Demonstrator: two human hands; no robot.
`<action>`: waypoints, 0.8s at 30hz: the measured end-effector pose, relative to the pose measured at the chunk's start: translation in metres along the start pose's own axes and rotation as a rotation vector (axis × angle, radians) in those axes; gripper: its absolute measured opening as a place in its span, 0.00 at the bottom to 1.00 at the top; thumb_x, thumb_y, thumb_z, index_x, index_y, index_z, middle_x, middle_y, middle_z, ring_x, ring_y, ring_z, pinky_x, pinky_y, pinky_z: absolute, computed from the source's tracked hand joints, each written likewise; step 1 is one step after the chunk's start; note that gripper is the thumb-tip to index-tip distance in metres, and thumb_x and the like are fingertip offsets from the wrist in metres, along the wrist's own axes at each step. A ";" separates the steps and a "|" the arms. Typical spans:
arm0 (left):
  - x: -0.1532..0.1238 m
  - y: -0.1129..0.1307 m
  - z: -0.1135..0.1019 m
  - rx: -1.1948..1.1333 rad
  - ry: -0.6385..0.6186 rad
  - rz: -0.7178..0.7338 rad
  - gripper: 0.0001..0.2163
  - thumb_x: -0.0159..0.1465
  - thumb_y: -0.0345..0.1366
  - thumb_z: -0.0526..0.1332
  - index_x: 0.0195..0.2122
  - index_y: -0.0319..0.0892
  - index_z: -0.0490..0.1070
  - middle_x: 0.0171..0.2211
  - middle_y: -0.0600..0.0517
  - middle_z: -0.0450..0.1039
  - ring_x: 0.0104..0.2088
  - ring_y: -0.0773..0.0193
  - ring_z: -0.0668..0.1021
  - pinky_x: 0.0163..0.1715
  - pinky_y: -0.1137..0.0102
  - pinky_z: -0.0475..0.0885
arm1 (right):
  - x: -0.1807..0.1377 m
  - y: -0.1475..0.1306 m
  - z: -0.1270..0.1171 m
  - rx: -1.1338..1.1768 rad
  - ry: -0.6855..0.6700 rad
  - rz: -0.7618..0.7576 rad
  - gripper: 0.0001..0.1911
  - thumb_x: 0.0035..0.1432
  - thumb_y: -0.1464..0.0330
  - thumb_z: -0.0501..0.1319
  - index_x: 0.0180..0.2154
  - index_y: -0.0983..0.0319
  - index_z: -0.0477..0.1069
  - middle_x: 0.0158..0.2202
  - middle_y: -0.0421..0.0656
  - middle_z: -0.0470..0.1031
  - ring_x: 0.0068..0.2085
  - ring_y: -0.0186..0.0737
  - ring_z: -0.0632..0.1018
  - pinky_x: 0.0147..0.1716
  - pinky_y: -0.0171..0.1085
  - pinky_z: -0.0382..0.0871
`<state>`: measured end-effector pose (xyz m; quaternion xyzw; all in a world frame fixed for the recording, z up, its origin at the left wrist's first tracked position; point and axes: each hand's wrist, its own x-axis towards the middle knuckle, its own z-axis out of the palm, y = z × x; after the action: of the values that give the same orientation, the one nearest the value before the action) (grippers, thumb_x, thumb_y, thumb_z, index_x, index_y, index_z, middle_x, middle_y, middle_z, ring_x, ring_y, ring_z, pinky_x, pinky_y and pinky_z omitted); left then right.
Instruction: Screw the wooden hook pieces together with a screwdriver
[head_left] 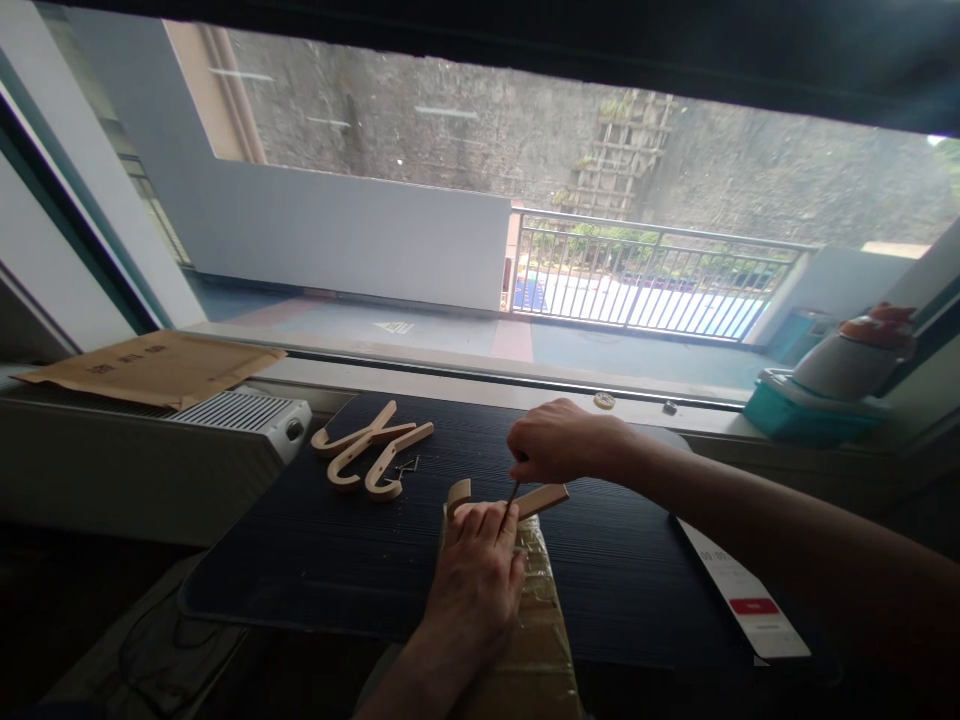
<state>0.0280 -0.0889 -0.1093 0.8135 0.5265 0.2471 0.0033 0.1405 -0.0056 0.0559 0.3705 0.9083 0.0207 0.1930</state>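
My left hand [480, 560] presses a curved wooden hook [546, 499] down on a tape-wrapped cardboard box [541, 625], its fingers over the middle of the wood. The hook's curled end and straight end stick out on either side. Above it, my right hand [551, 442] is closed in a fist around what looks like a screwdriver [513, 491]; the handle is hidden, and the thin shaft points down beside my left fingers. Where its tip touches is covered. To the left lie several similar wooden hooks [384, 462], with small screws [407, 466] beside them.
A dark table [322, 560] holds the loose hooks. At its right, a phone [750, 590] lies partly under my forearm. A small tape roll [604, 401] sits on the windowsill, near a teal box [787, 405]. A brown envelope [157, 365] rests on the radiator [247, 412].
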 end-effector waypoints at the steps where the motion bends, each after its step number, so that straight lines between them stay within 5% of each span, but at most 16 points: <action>1: 0.000 0.000 0.000 -0.001 0.001 -0.001 0.19 0.62 0.34 0.55 0.54 0.38 0.65 0.50 0.45 0.68 0.51 0.53 0.67 0.55 0.55 0.57 | -0.001 0.001 -0.002 0.010 0.002 -0.011 0.13 0.54 0.62 0.59 0.39 0.62 0.73 0.33 0.43 0.75 0.31 0.37 0.73 0.27 0.34 0.57; 7: -0.001 0.001 -0.001 0.003 -0.011 -0.003 0.19 0.61 0.34 0.55 0.54 0.38 0.65 0.49 0.45 0.68 0.50 0.53 0.67 0.54 0.55 0.58 | -0.007 0.003 -0.008 0.069 0.028 -0.097 0.10 0.53 0.72 0.59 0.39 0.61 0.73 0.34 0.42 0.75 0.32 0.34 0.72 0.27 0.32 0.56; 24: -0.001 -0.001 0.001 0.034 0.009 0.018 0.19 0.62 0.33 0.54 0.55 0.38 0.64 0.52 0.45 0.67 0.51 0.53 0.66 0.54 0.54 0.58 | -0.002 0.009 0.006 0.120 0.023 -0.055 0.16 0.60 0.64 0.50 0.34 0.64 0.73 0.30 0.44 0.74 0.27 0.33 0.70 0.25 0.33 0.56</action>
<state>0.0272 -0.0892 -0.1110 0.8171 0.5231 0.2417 -0.0152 0.1499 -0.0008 0.0527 0.3559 0.9200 -0.0347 0.1605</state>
